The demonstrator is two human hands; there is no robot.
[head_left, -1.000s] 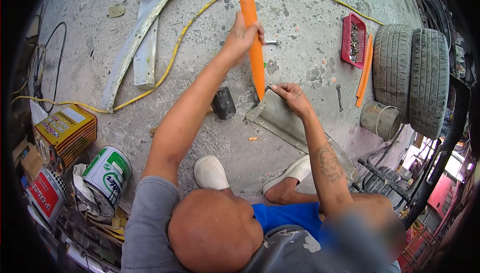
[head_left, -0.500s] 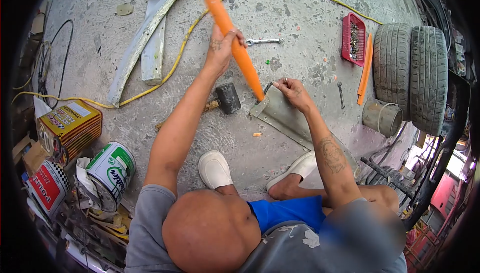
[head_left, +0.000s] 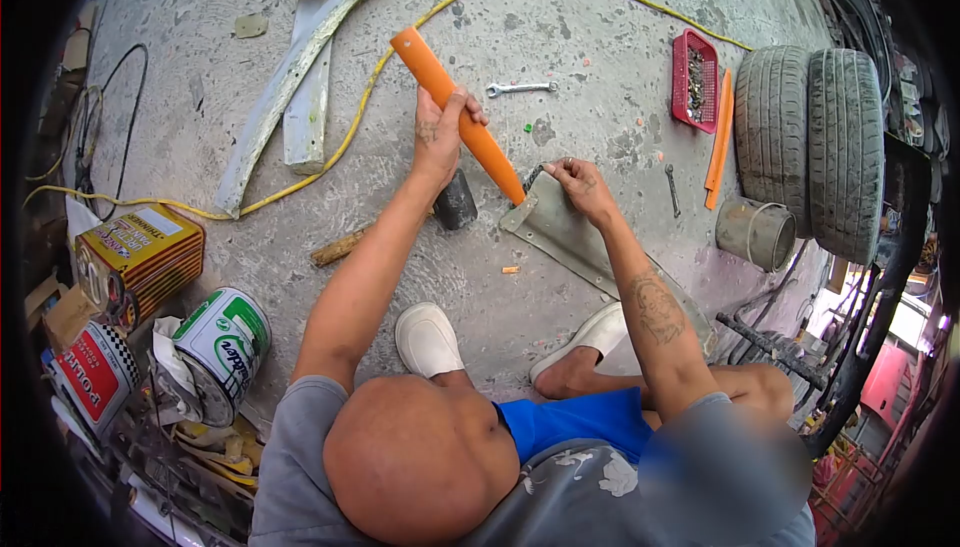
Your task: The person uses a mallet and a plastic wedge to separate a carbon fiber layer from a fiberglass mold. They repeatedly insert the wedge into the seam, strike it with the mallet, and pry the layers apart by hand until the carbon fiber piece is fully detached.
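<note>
A long, tapering orange strip with a hole near its wide end is gripped in my left hand, fingers wrapped round its middle. Its narrow tip meets, or nearly meets, the corner of a grey panel on the floor. My right hand pinches the upper edge of this panel, which is bent up there, with a row of small holes along its lower edge. Beneath my left forearm lies a mallet with a black head and a wooden handle, partly covered by the arm.
A wrench, a smaller wrench and a red basket of small parts lie ahead. Two tyres and a metal can stand right. A yellow hose crosses the floor. Paint cans stand left.
The strip's wide end has swung down and left, and my left hand has dropped a little with it. My right hand keeps its pinch on the panel. The view has shifted slightly.
</note>
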